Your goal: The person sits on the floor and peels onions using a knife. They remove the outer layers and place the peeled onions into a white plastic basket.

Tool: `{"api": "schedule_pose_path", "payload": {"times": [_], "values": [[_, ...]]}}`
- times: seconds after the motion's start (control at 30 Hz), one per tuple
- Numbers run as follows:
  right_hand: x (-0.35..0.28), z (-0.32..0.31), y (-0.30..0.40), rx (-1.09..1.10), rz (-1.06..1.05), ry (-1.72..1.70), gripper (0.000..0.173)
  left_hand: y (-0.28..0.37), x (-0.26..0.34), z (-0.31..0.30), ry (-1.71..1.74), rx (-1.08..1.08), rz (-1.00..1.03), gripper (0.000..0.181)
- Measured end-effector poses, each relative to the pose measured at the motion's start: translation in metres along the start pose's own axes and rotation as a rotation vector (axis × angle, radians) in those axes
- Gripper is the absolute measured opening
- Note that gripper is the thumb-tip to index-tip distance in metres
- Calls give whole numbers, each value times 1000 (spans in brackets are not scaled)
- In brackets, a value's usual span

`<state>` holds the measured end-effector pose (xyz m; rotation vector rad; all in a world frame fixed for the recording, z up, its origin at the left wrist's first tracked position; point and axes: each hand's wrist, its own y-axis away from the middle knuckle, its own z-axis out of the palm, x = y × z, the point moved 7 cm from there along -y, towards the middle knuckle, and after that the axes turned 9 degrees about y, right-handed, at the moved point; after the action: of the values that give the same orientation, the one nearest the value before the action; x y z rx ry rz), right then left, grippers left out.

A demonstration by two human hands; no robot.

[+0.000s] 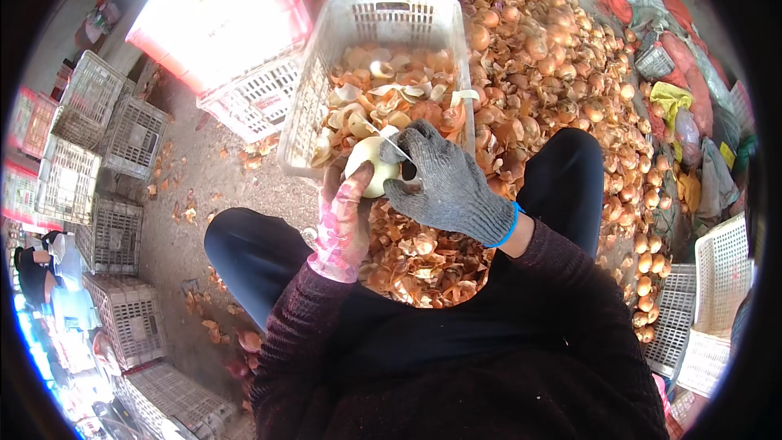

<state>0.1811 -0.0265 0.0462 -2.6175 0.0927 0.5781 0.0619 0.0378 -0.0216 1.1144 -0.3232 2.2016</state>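
My left hand [345, 214], in a pink patterned glove with dark fingers, holds a pale peeled onion [371, 166] from below and the left. My right hand [437, 180], in a grey knit glove with a blue cuff edge, grips a small knife [391, 143], its thin blade pointing up and left over the onion. The right thumb and fingers touch the onion's right side. The knife's handle is mostly hidden in the glove. Just beyond both hands stands a white plastic crate [299, 88] holding loose onion skins [397, 95] and some onions.
A large heap of brown onions [550, 67] spreads to the right. Loose skins [421, 256] lie between the knees. A brightly lit red crate [226, 18] sits on a white one at the upper left. More crates [131, 140] line the left side; filled sacks [687, 67] lie at the far right.
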Motion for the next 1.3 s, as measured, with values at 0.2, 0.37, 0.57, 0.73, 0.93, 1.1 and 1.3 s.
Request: {"api": "schedule_pose_path", "payload": {"times": [0.2,0.37,0.57,0.73,0.93,1.1,1.3], "values": [[-8,4,1,-14,-105,-101,27,-2,-11,-5,178,86,-118,57],[24,-28,-12,141,-37,-17,25,-2,-8,-12,550,7,-287,66],[119,2,4,-191,762,-733,28,2,9,-1,523,33,-235,71],[115,-7,2,-100,666,-1321,34,2,14,4,489,192,-172,80],[53,-13,27,-528,463,-932,42,-4,19,-4,350,-166,-192,79],[36,-7,33,-583,307,-747,39,1,22,-3,206,152,-114,78],[26,-13,22,-367,-45,-548,32,1,21,-10,109,99,-172,75]]}}
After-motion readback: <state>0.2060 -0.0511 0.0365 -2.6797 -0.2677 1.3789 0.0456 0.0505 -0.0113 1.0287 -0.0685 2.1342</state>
